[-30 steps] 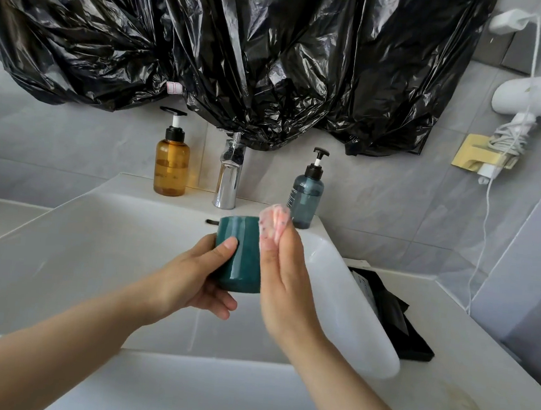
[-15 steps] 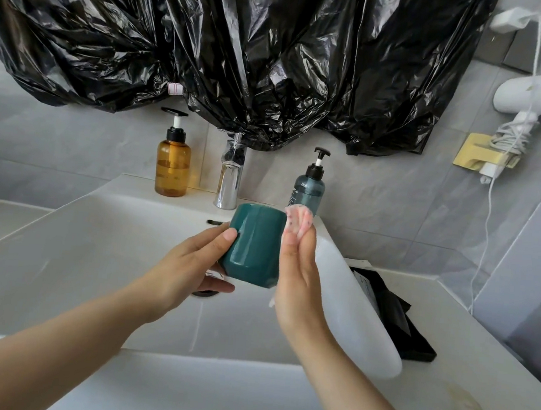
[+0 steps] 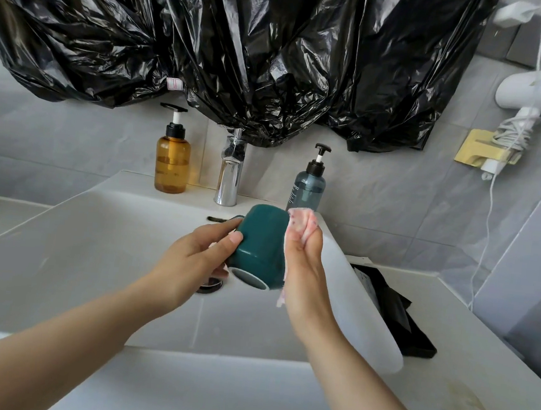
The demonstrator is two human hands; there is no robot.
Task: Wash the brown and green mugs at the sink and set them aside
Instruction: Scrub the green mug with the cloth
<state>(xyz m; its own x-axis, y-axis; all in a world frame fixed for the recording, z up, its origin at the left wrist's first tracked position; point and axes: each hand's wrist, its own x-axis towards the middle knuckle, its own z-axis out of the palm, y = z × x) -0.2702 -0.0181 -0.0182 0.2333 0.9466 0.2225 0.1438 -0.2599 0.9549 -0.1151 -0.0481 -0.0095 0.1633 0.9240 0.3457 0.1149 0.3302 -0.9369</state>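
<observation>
The green mug (image 3: 260,249) hangs over the white sink (image 3: 78,253), tipped so its mouth faces down toward me. My left hand (image 3: 192,260) grips its left side, thumb across the wall. My right hand (image 3: 303,266) presses a pink cloth (image 3: 300,227) against the mug's right side, fingers wrapped on the cloth. The brown mug is not in view.
A chrome tap (image 3: 229,175) stands behind the basin between an amber pump bottle (image 3: 172,160) and a blue pump bottle (image 3: 308,185). The drain (image 3: 209,286) lies under the mug. A black packet (image 3: 394,310) lies on the right counter. Black plastic covers the wall above.
The mug has tipped from upright to mouth-down toward me while my left hand turned it. My right hand with the cloth slid along its right side.
</observation>
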